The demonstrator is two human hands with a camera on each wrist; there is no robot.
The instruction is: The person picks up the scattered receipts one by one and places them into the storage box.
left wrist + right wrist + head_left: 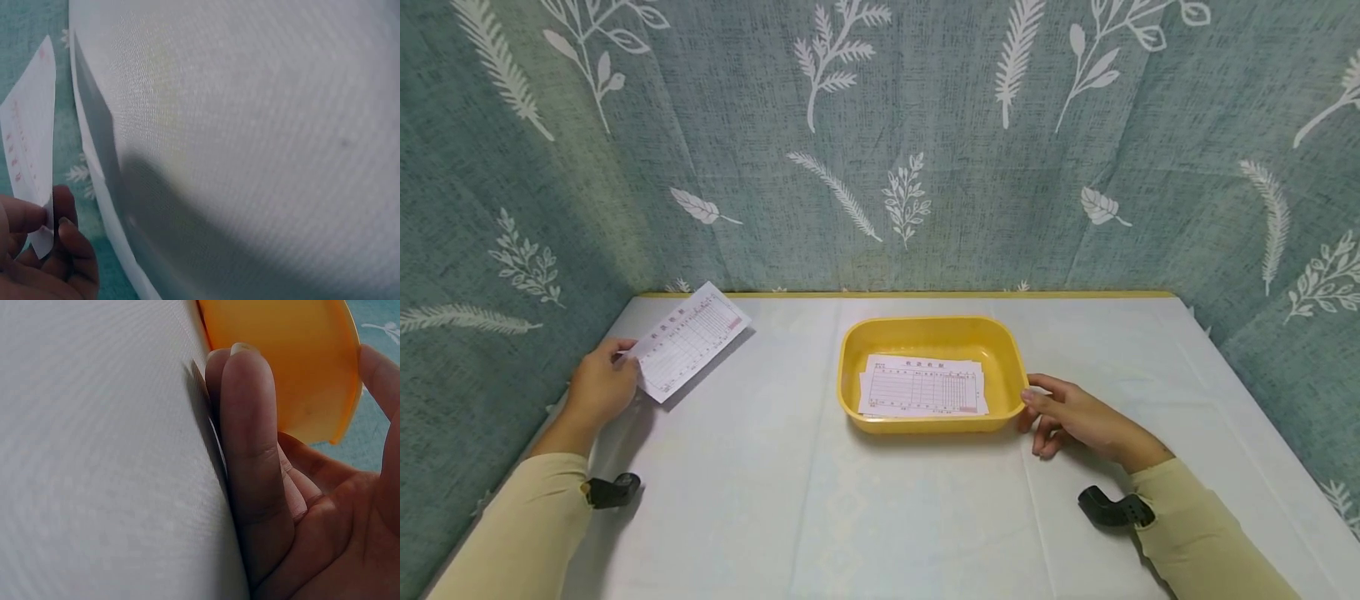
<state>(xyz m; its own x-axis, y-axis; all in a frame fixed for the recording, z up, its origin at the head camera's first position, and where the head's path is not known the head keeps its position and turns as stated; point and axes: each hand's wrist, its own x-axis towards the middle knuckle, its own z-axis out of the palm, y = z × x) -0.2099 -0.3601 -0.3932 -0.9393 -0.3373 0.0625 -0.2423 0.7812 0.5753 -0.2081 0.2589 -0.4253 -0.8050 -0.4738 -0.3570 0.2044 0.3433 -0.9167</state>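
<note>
My left hand (602, 382) pinches the near-left corner of a white printed form slip (688, 342) between thumb and fingers. The slip is tilted over the left part of the table and throws a shadow on it; the left wrist view shows the pinched corner of the slip (32, 137) bent. A yellow plastic basin (934, 425) stands at the middle of the table. Inside it lies a small pile of similar printed form slips (925, 387). My right hand (1075, 421) holds the basin's right side, thumb at the rim and other fingers low by the wall.
A white cloth covers the table (850, 517). Green leaf-patterned fabric (865, 192) hangs behind it and along both sides. A black wrist device (613, 490) sits on the left sleeve, and another wrist device (1112, 508) on the right.
</note>
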